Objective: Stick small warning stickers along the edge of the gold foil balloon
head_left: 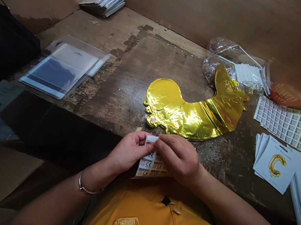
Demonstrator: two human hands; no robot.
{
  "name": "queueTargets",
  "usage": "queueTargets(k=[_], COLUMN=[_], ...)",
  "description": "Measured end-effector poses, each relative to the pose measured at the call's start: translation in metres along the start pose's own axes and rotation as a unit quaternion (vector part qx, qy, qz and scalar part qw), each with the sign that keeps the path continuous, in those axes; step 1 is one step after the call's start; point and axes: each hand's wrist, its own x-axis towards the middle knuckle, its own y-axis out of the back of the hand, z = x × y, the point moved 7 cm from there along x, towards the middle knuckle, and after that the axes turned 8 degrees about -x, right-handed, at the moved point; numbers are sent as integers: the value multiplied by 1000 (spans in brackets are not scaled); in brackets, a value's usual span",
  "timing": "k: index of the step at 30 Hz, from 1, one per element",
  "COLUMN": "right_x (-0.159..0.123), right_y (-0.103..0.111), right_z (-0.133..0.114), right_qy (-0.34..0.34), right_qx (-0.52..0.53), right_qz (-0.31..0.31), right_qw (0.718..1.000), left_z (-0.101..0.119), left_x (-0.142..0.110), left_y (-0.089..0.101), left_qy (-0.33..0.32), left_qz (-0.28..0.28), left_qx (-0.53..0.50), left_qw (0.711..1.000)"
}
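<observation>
On the worn wooden surface (109, 113), the left-hand grip (130, 152) and right-hand grip (178, 158) were clamped together on a sticker sheet (149, 165), pinching its top edge to steady it, just beside a flat gold foil balloon (188, 114).

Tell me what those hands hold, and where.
A white sheet of printed CE stickers, pinched at its top edge by the left hand and right hand.

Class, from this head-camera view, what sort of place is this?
Likely a packing bench for foil balloons: a gold foil balloon lies on the worn wooden table, beside stacked printed balloon cards and sheets of CE warning stickers.
</observation>
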Motion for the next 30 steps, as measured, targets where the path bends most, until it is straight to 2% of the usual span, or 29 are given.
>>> queueTargets(k=[2,4,6,8,9,10,13,14,15,16,18,21,24,30], right_x=[2,3,1,-2,-3,-3,4,6,8,9,7,3,3,6], right_y=[0,6,16,22,21,17,-11,-21,-28,-33,-42,-53,-55,-57], right_z=[5,17,39,66,78,89,107,109,110,112,113,111,107,105], right_qy=[-61,-153,-268,-369,-407,-433,-454,-449,-445,-446,-460,-468,-444,-437], right_qx=[46,99,127,139,152,172,244,255,258,259,269,295,287,280], right_qz=[-9,9,51,88,96,94,25,1,-12,-16,-19,-52,-77,-93], right_qw=[997,983,954,915,896,880,856,856,857,857,846,831,845,849], left_z=[-2,-4,1,16,28,40,65,66,65,63,58,55,55,56], left_x=[0,-1,-6,-13,-17,-22,-31,-28,-23,-16,-4,0,-2,-1], left_y=[1,4,4,0,-4,-10,-24,-25,-23,-20,-14,-9,-10,-10], left_qy=[-4,-5,-21,-85,-139,-208,-392,-417,-426,-426,-414,-418,-428,-419], left_qz=[-8,-11,-14,-28,-38,-49,-76,-87,-99,-112,-130,-132,-124,-123], left_qx=[12,38,104,228,310,394,599,643,674,694,714,712,704,701], left_qw=[1000,999,994,969,940,894,695,637,595,569,550,548,553,564])
